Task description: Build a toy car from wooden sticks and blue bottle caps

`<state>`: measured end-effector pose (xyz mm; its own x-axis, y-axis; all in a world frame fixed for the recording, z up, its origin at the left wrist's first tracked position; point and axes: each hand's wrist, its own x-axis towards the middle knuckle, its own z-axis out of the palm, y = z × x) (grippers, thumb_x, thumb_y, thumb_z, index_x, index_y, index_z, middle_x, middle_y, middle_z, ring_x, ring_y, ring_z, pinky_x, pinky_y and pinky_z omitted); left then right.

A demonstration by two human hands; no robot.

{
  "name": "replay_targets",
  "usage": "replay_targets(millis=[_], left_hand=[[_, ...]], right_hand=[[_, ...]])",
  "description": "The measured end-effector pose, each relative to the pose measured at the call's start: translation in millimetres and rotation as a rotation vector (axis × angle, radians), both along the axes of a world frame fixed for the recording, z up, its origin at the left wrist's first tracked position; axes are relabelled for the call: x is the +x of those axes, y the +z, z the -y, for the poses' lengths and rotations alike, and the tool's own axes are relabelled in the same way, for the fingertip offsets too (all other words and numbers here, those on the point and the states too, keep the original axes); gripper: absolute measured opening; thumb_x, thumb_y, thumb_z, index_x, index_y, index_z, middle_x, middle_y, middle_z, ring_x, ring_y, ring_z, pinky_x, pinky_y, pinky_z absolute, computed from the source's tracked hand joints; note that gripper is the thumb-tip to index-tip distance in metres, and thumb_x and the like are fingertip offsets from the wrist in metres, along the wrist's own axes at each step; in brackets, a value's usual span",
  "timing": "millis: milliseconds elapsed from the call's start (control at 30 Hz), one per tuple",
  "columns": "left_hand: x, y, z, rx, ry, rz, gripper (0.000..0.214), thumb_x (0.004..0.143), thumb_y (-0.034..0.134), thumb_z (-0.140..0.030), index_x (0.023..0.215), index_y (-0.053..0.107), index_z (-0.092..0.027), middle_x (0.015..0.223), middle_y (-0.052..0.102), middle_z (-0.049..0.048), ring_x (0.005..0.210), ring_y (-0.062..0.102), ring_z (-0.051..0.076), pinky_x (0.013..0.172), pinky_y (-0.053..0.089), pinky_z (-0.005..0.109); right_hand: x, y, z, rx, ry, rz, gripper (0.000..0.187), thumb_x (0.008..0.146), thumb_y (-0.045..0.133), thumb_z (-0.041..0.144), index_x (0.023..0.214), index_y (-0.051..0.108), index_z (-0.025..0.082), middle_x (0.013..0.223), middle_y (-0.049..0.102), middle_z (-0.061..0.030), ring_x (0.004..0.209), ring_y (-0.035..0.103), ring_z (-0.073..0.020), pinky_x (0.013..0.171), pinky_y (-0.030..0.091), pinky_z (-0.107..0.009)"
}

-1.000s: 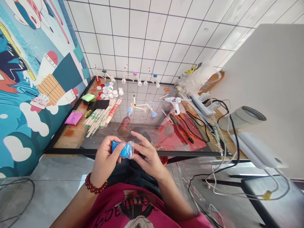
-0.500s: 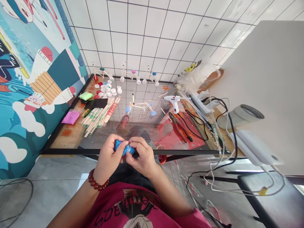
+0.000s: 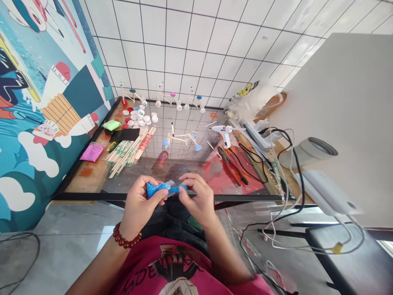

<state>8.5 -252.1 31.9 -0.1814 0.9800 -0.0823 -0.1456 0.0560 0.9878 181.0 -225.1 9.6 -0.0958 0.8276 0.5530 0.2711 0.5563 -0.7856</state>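
My left hand [image 3: 138, 200] grips a lump of blue clay [image 3: 155, 189] in a clear plastic wrapper, just in front of the glass table's near edge [image 3: 92, 196]. My right hand [image 3: 198, 196] pinches a strand of the same blue clay [image 3: 176, 189], stretched out to the right of the lump. Both hands hover above my lap. A small stick frame with blue caps [image 3: 181, 139] lies on the glass beyond them.
On the table lie wrapped chopsticks [image 3: 130, 150], bottle caps [image 3: 138, 116], green clay [image 3: 112, 125], pink clay [image 3: 91, 152], a white glue gun [image 3: 224, 132] and pliers [image 3: 231, 164]. Three stick models [image 3: 166, 98] stand by the tiled wall. Cables [image 3: 285, 180] hang at right.
My right hand closed onto the blue clay, then drew a strand of it out to the right. The left hand kept its hold on the lump.
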Motion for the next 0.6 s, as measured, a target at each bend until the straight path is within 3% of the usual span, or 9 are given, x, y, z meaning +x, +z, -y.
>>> replay_targets(millis=[133,233,333,467,600], left_hand=[[9.6,0.3,-5.9,-0.03,-0.011,0.173,0.052,0.065,0.091,-0.04,0.092,0.052,-0.02,0.071,0.071,-0.0022,0.057,0.068,0.014,0.049,0.056,0.022],[10.6,-0.9,-9.2,-0.02,-0.001,0.167,0.053,0.065,0.091,-0.04,0.094,0.051,-0.02,0.07,0.072,-0.0021,0.058,0.069,0.014,0.05,0.056,0.022],[7.3,-4.2,-10.2,-0.003,0.012,0.112,0.051,0.07,0.089,-0.041,0.097,0.052,-0.02,0.067,0.071,-0.0025,0.054,0.066,0.013,0.048,0.052,0.021],[2.1,-8.5,-8.4,0.013,-0.013,0.052,0.043,0.08,0.08,-0.047,0.101,0.054,-0.02,0.066,0.07,-0.002,0.052,0.062,0.012,0.049,0.051,0.021],[0.6,-10.4,-4.3,0.001,-0.053,0.072,0.039,0.083,0.078,-0.046,0.101,0.055,-0.02,0.067,0.067,-0.0029,0.054,0.063,0.012,0.051,0.051,0.022]], right_hand=[[3.4,-2.3,-0.4,-0.531,0.199,-0.514,0.02,0.091,0.071,0.041,0.098,0.072,0.023,0.104,0.076,-0.0053,0.068,0.07,-0.0126,0.068,0.063,-0.029],[3.2,-8.3,1.0,-0.625,0.28,-0.656,0.031,0.089,0.074,0.044,0.114,0.073,0.025,0.106,0.078,-0.0053,0.073,0.072,-0.0136,0.076,0.065,-0.031],[4.4,-8.3,3.4,-0.471,0.287,-0.533,0.028,0.094,0.067,0.034,0.121,0.071,0.028,0.117,0.075,-0.0064,0.086,0.074,-0.0154,0.084,0.064,-0.034],[2.2,2.1,6.7,-0.106,0.199,-0.126,0.027,0.091,0.064,0.02,0.116,0.073,0.026,0.119,0.069,-0.0087,0.104,0.07,-0.0198,0.089,0.063,-0.035],[-1.6,7.7,5.4,0.068,0.064,0.138,0.028,0.092,0.064,0.016,0.117,0.071,0.025,0.109,0.069,-0.0079,0.092,0.07,-0.0166,0.081,0.062,-0.029]])
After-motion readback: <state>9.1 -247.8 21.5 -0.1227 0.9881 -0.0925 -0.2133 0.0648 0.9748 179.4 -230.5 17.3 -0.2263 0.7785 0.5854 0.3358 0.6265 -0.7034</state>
